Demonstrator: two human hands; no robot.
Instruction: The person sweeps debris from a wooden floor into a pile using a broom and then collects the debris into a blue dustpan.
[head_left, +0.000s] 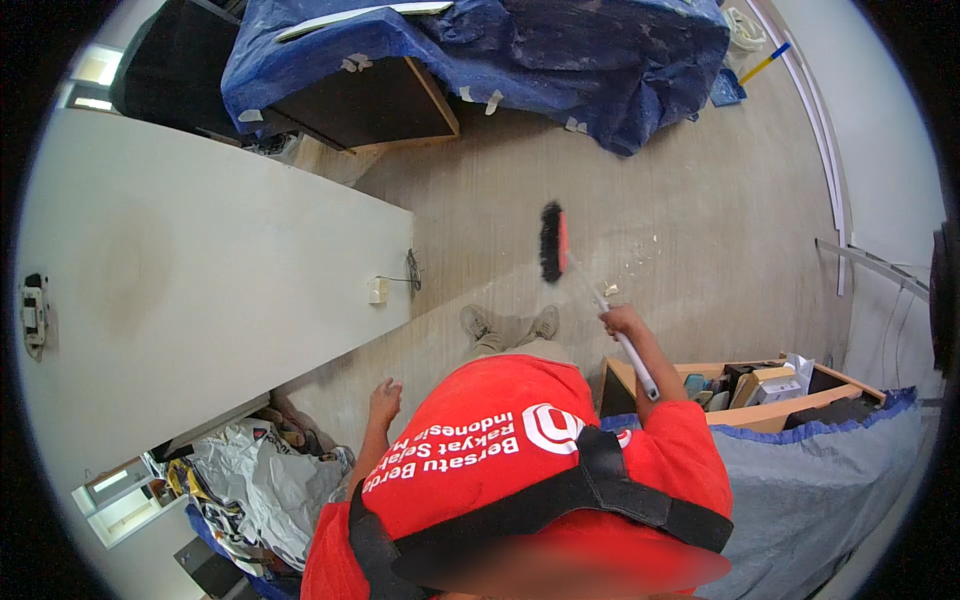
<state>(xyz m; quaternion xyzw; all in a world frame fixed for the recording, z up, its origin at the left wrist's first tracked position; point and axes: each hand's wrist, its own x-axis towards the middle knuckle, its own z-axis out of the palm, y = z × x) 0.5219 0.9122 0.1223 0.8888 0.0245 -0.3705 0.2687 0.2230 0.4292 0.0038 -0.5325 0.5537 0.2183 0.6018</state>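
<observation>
My right hand is closed around the pale handle of a broom. The broom's red head with black bristles rests on the wood-look floor, ahead of my shoes. Small pale scraps lie on the floor to the right of the broom head. My left hand hangs at my left side with nothing in it, its fingers loosely apart.
A white partition wall with a socket box and loose cable stands left. Blue sheeting covers furniture ahead. A blue dustpan lies far right. A filled wooden drawer unit is at right, crumpled plastic at left.
</observation>
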